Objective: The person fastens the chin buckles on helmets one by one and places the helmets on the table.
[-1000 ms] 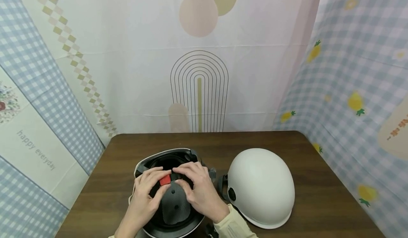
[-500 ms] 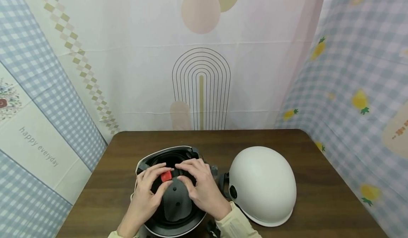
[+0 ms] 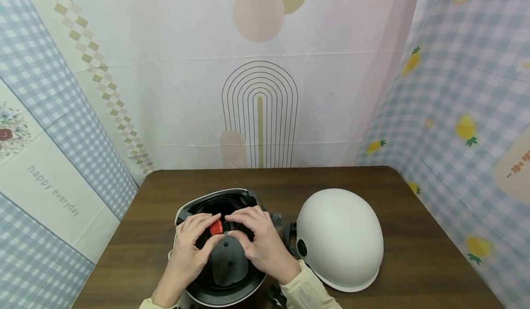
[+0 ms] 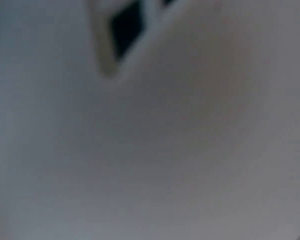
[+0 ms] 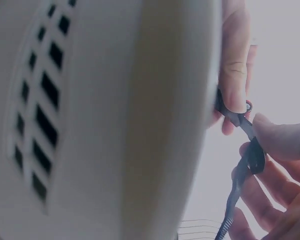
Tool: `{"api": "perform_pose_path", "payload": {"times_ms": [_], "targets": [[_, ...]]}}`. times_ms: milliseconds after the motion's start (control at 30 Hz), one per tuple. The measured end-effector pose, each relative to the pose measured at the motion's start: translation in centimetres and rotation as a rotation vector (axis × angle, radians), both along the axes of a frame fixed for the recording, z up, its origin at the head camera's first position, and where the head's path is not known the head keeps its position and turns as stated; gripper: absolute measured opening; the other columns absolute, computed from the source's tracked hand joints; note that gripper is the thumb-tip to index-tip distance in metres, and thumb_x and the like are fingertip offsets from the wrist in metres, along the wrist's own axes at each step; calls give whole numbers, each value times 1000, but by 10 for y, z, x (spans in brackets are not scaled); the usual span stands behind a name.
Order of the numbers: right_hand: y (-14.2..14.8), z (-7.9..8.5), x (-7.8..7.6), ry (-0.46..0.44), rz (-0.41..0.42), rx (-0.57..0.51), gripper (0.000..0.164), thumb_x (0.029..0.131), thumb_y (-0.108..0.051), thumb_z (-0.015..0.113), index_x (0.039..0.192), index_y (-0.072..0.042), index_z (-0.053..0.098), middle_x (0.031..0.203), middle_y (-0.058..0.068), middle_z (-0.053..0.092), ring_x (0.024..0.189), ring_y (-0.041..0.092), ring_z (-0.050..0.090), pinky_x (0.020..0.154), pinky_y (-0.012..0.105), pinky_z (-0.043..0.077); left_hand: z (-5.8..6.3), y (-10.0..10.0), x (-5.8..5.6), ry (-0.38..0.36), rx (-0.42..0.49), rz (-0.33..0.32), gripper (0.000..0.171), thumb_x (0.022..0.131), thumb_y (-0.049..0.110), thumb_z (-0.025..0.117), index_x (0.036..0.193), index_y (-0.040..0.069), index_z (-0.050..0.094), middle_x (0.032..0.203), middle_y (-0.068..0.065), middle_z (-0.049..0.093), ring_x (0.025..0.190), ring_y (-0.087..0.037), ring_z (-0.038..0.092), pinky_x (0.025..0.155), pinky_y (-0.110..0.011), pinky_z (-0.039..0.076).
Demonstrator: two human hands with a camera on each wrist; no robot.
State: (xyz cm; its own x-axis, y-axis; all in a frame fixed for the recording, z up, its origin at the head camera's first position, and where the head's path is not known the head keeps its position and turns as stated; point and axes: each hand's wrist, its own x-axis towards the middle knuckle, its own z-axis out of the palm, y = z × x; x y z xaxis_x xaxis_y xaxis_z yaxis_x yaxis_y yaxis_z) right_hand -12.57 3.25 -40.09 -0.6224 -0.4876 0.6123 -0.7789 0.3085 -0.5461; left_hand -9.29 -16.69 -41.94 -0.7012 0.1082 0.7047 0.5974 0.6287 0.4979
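An upturned helmet (image 3: 223,299) lies open side up, with black lining and a dark textured pad (image 3: 229,265) inside. Over its opening, my left hand (image 3: 186,247) pinches the red buckle (image 3: 216,227) of the chin strap between thumb and fingers. My right hand (image 3: 267,247) pinches the black strap (image 3: 228,226) just right of the buckle. In the right wrist view the strap (image 5: 235,192) hangs from the right hand's fingers, and the helmet's white shell (image 5: 105,125) with dark vent slots covers the left side. A blurred white shell (image 4: 155,150) fills the left wrist view.
A second white helmet (image 3: 341,240) stands dome up on the brown wooden table (image 3: 418,263), close to the right forearm. Dark strap parts (image 3: 276,295) lie between the two helmets. A printed cloth (image 3: 186,93) hangs behind the table.
The head view has shifted slightly. Both hands keep hold of the red buckle and strap in nearly the same place, with only small finger movements.
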Motion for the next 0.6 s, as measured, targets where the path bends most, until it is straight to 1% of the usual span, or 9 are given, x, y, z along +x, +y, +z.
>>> {"api": "perform_pose_path", "payload": {"times_ms": [100, 233, 267, 367, 500, 600], "targets": [[3, 2, 0, 3, 35, 18, 34, 93, -14, 66, 127, -15, 64, 122, -10, 58, 112, 9, 50, 102, 49, 36, -1, -1, 0, 11, -9, 5, 45, 70, 6, 84, 113, 7, 71, 107, -3, 68, 108, -23, 53, 93, -48, 26], [7, 5, -1, 30, 63, 45, 36, 94, -12, 63, 130, -17, 62, 124, -11, 59, 112, 7, 50, 88, 37, 39, -1, -2, 1, 44, -25, -9, 41, 69, 6, 83, 108, 8, 72, 104, -4, 68, 104, -24, 54, 91, -50, 25], [8, 6, -1, 36, 63, 48, 36, 94, -12, 64, 130, -18, 62, 123, -11, 60, 112, 6, 50, 87, 36, 39, -1, -2, 2, 50, -30, -14, 40, 69, 6, 83, 108, 8, 72, 103, -4, 69, 103, -24, 55, 91, -50, 26], [10, 6, -1, 52, 56, 50, 35, 93, -13, 66, 127, -19, 63, 120, -12, 62, 111, 5, 52, 91, 37, 39, 0, -1, 2, 76, -48, -33, 39, 71, 7, 82, 108, 8, 71, 101, -2, 68, 100, -23, 56, 90, -47, 27], [11, 7, -1, 67, 58, 48, 31, 92, -13, 67, 122, -17, 67, 117, -12, 64, 108, 4, 54, 96, 39, 38, 1, 1, 4, 111, -73, -49, 38, 72, 8, 80, 109, 7, 70, 99, -1, 67, 94, -19, 58, 90, -41, 28], [11, 8, -1, 91, 67, 42, 28, 91, -11, 67, 120, -14, 69, 115, -10, 64, 106, 4, 54, 96, 37, 39, 2, 3, 4, 117, -80, -53, 37, 74, 8, 78, 109, 7, 69, 99, 0, 66, 91, -17, 59, 91, -38, 28]]}}
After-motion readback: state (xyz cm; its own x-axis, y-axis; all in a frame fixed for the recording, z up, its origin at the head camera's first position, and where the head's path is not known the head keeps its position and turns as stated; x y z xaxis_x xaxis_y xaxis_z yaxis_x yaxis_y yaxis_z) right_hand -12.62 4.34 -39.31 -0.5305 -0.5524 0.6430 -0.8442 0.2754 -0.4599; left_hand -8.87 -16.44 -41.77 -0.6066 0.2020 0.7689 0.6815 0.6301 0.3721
